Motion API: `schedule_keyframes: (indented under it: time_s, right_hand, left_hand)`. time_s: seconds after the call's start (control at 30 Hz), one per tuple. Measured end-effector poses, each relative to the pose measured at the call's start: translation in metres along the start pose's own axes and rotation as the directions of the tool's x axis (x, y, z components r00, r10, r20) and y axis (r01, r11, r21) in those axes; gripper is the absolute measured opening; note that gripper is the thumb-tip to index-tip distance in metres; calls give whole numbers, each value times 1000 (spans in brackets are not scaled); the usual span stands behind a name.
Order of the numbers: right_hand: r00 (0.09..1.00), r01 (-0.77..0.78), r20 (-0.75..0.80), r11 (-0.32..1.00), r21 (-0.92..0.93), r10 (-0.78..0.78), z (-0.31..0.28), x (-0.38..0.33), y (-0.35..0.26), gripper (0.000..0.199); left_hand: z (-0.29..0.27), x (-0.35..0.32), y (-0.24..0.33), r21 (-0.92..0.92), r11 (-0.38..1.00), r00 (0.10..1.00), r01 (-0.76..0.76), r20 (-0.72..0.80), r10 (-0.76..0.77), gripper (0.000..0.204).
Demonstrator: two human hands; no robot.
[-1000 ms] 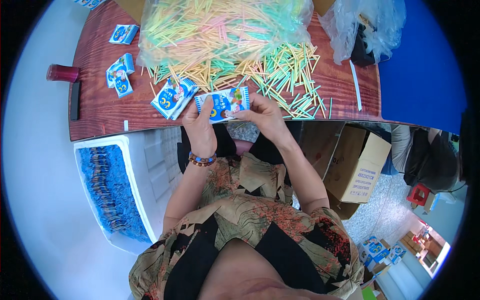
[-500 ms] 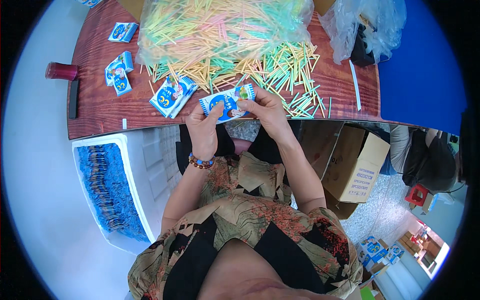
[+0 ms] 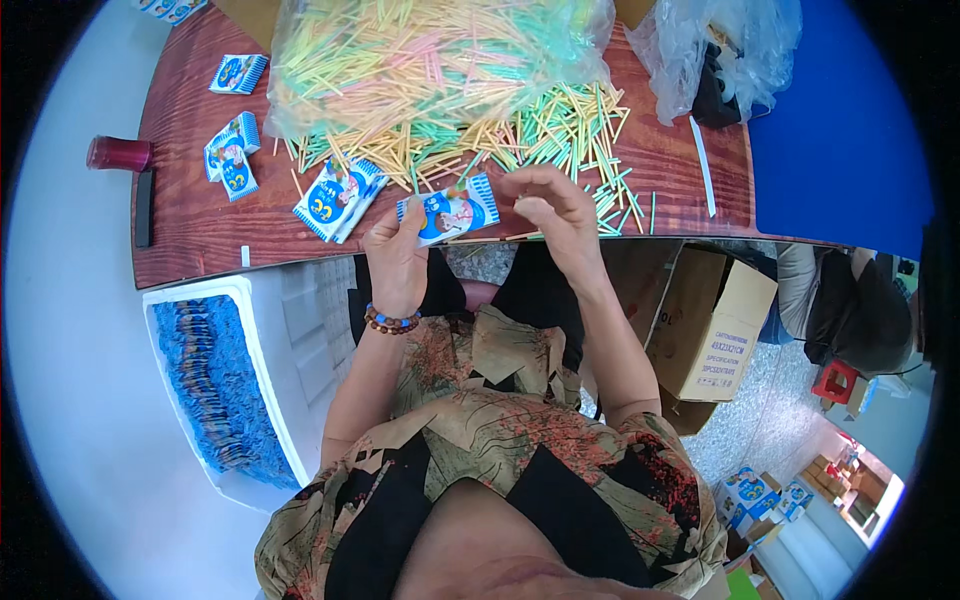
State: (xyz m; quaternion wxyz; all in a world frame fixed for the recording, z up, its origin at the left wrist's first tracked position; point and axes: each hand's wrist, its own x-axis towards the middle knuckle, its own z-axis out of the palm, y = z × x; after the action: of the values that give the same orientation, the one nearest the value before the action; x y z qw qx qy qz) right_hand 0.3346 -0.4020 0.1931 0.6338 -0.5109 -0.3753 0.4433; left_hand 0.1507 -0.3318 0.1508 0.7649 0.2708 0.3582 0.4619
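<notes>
Flat glossy blue-and-white sachet (image 3: 447, 212), pinched at its left end by left hand (image 3: 397, 262) above reddish wood-grain desk (image 3: 215, 225) edge; right hand (image 3: 556, 212) fingers curled, empty, beside thin pastel sticks (image 3: 560, 130)

A small packing workshop is suggested. A reddish wooden worktable (image 3: 200, 215) is heaped with thin pastel plastic sticks (image 3: 560, 120), many kept in a large clear plastic bag (image 3: 430, 50), and small blue-and-white printed packets (image 3: 338, 196) are scattered on it. A white plastic crate (image 3: 255, 380) filled with stacked blue packets (image 3: 210, 390) is set beside it, and brown cardboard cartons (image 3: 715, 320) are seen on the speckled floor (image 3: 760, 420)
</notes>
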Motion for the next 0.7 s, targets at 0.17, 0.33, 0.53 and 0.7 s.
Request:
schedule_keyframes:
  time_s: [0.17, 0.33, 0.53, 0.7]
  right_hand:
    - [948, 302, 224, 866, -399, -227, -5, 4, -2, 30]
    - [934, 314, 278, 891, -329, -226, -10, 9, 8, 28]
    - [836, 421, 471, 879, -223, -281, -20, 19, 1, 24]
    - [936, 245, 345, 829, -503, -68, -76, 42, -6, 23]
  left_hand:
    - [12, 3, -5, -12, 997, 997, 70, 36, -69, 17]
    - [24, 3, -8, 19, 999, 997, 47, 59, -48, 20]
    - [23, -1, -11, 141, 990, 998, 16, 50, -23, 25]
    - [18, 3, 5, 100, 995, 1000, 3, 9, -4, 28]
